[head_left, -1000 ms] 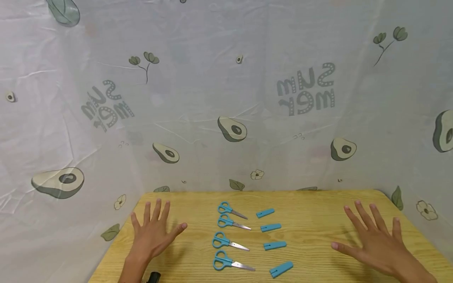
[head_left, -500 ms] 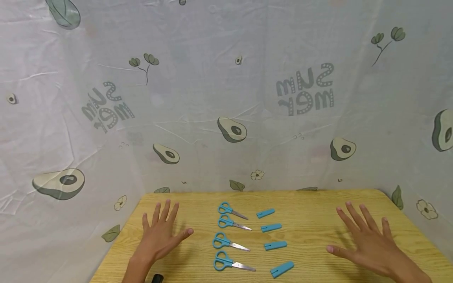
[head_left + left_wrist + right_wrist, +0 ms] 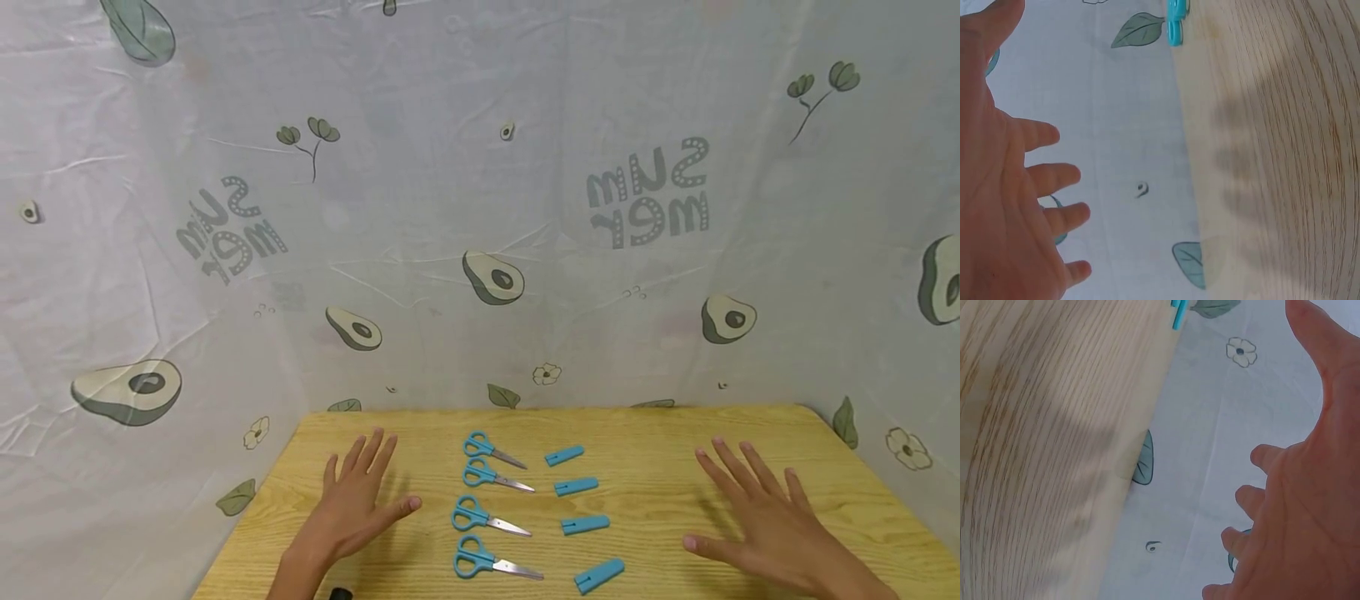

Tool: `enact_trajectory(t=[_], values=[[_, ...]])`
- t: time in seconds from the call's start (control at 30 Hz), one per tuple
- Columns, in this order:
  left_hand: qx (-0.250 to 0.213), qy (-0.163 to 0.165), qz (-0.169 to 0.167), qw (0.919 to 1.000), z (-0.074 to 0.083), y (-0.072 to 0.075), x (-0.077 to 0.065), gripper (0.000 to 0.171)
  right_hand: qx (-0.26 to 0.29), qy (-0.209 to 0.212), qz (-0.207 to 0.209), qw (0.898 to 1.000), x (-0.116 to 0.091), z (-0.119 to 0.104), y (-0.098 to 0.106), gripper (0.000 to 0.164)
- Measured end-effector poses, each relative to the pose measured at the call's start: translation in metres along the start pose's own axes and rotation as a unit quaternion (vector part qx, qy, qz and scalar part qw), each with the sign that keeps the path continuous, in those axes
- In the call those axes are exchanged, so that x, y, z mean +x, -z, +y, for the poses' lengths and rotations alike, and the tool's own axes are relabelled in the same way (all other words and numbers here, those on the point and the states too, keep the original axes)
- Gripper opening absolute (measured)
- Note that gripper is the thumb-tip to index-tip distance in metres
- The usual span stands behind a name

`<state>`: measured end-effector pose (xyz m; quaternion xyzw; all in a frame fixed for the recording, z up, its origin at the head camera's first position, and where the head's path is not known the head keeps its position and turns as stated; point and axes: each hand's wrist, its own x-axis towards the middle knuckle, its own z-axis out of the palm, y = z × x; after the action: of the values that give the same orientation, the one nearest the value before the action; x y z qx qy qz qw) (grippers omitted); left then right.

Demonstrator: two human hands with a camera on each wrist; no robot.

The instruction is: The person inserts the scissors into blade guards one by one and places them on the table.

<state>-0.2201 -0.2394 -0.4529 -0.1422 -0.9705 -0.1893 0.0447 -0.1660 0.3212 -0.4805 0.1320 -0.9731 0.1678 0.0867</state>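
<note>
Four scissors [image 3: 487, 523] lined up front to back on the surface [image 3: 652, 467], blades bare. Caps [image 3: 588, 524] just right of them. Left hand [image 3: 354, 508] left of them, right hand [image 3: 776, 529] well right; both spread wide, empty. Risks: far pair sits close, sloppy grab could drag both; exposed tips could prick.

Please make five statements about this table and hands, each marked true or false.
1. Four blue-handled metal scissors lie on the yellow wood-grain table. True.
2. Four narrow blue covers lie right of the scissors. True.
3. The bare left hand and bare right hand hold nothing. True.
4. The left hand is nearest the covers. False: it is nearest the scissors.
5. One cover is fitted on scissors. False: all lie apart.
</note>
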Motion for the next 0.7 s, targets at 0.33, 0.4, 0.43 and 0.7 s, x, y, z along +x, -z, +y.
enact_trajectory(t=[0.33, 0.4, 0.43, 0.7], values=[[-0.013, -0.029, -0.016, 0.9994, 0.004, -0.005, 0.001, 0.099, 0.005, 0.021, 0.001, 1.0, 0.002, -0.006, -0.008, 0.107], [-0.016, -0.034, -0.019, 0.9991, 0.005, -0.006, 0.0, 0.098, 0.006, 0.024, -0.002, 1.0, 0.002, -0.008, -0.009, 0.106], [-0.019, -0.036, -0.02, 0.999, 0.005, -0.006, 0.0, 0.098, 0.005, 0.023, -0.003, 1.0, 0.002, -0.008, -0.009, 0.106], [-0.026, -0.053, -0.021, 0.998, 0.008, -0.009, 0.001, 0.096, 0.015, 0.034, -0.003, 0.999, 0.003, -0.013, -0.013, 0.105]])
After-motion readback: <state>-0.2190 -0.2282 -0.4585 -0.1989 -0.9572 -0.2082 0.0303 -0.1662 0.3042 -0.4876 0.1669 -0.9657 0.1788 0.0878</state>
